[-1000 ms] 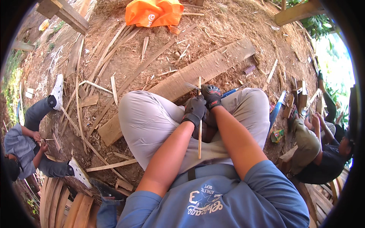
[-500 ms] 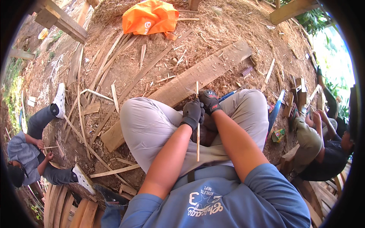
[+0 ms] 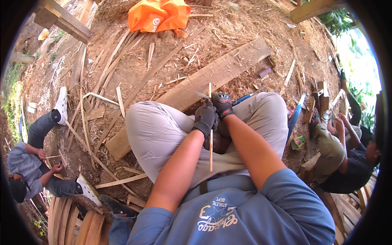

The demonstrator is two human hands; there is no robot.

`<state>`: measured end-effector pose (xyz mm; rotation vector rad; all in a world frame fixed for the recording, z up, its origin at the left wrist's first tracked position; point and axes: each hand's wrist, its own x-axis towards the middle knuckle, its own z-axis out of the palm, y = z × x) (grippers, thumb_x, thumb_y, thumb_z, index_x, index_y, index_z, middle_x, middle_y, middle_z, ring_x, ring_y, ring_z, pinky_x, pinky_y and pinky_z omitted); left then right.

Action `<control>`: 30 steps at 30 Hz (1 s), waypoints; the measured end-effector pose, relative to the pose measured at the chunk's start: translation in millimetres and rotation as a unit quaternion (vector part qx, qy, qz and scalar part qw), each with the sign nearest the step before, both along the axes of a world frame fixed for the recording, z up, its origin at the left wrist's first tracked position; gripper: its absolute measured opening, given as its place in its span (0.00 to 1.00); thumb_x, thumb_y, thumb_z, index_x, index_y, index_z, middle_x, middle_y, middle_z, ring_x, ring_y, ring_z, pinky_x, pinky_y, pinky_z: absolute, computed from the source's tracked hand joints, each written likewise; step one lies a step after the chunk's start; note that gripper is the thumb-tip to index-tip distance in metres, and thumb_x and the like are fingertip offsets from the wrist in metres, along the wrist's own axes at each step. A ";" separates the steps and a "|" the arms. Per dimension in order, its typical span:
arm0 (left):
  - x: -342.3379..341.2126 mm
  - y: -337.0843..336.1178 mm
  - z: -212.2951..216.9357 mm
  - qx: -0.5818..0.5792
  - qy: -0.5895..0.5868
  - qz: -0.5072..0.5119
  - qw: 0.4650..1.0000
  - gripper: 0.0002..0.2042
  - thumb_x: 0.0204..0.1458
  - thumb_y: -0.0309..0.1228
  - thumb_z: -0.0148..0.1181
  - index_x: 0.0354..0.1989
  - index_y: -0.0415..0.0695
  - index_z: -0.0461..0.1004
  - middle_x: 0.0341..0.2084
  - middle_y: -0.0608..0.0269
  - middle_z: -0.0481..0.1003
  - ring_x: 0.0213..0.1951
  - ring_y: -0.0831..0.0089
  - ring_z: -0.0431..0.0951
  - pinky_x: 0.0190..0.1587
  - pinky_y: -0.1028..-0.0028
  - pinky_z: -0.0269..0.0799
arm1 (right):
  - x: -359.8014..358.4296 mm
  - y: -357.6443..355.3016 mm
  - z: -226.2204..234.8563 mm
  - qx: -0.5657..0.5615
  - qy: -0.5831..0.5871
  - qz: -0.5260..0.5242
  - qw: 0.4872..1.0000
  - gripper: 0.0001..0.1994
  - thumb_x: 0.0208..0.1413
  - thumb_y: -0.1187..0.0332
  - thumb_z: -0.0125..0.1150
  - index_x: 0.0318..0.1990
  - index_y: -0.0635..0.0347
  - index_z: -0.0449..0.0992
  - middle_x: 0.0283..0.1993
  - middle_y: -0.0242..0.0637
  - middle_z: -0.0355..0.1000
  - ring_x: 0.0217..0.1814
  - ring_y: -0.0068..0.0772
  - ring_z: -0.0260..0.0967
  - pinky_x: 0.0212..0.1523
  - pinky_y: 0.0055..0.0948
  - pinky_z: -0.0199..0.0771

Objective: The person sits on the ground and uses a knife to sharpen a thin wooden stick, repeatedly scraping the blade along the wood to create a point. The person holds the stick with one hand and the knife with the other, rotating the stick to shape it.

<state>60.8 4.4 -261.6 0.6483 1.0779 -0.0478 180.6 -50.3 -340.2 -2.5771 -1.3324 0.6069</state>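
Observation:
I sit with my knees up, in beige trousers. My left hand [image 3: 205,118], in a grey and black glove, grips a thin wooden stick [image 3: 210,157] that stands nearly upright between my knees. Its top end pokes out above both gloves. My right hand [image 3: 223,104], in a black glove with red marks, is closed just above and right of the left hand. It holds a small knife [image 3: 202,95] whose thin blade points left against the stick's upper part. The two hands touch each other.
A long rough plank [image 3: 192,90] lies on the dirt in front of my knees, among wood strips and shavings [image 3: 94,98]. An orange bag [image 3: 157,15] lies at the back. One person [image 3: 32,163] sits at the left, another [image 3: 343,159] at the right. Curved wooden slats [image 3: 69,224] lie at the lower left.
Both hands stay on the stick and knife in nearly the same place. The view has shifted a little, so the person at the left appears slightly lower.

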 end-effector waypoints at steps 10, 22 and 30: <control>-3.4 5.4 -17.0 -0.109 -0.054 0.014 0.992 0.22 0.70 0.50 0.43 0.22 0.55 0.67 0.08 0.69 0.60 0.06 0.72 0.54 0.09 0.67 0.46 | 1.5 -0.5 19.6 0.000 0.032 0.047 0.998 0.14 0.54 0.59 0.58 0.36 0.57 0.85 0.37 0.50 0.81 0.41 0.53 0.81 0.42 0.49 0.80; -3.5 1.1 -6.3 -0.016 0.018 -0.004 1.000 0.24 0.70 0.52 0.41 0.21 0.55 0.64 0.08 0.68 0.58 0.05 0.71 0.53 0.08 0.66 0.47 | -3.3 2.2 6.4 -0.003 0.070 0.018 0.997 0.15 0.60 0.56 0.55 0.39 0.59 0.80 0.38 0.54 0.78 0.42 0.57 0.77 0.43 0.51 0.76; -3.4 -0.1 -36.0 0.026 -0.062 -0.038 0.997 0.22 0.70 0.51 0.42 0.24 0.57 0.66 0.09 0.71 0.59 0.06 0.72 0.53 0.10 0.66 0.46 | 3.3 13.1 -22.4 -0.042 0.075 -0.148 0.985 0.17 0.56 0.53 0.59 0.40 0.56 0.86 0.41 0.52 0.81 0.44 0.54 0.81 0.43 0.50 0.79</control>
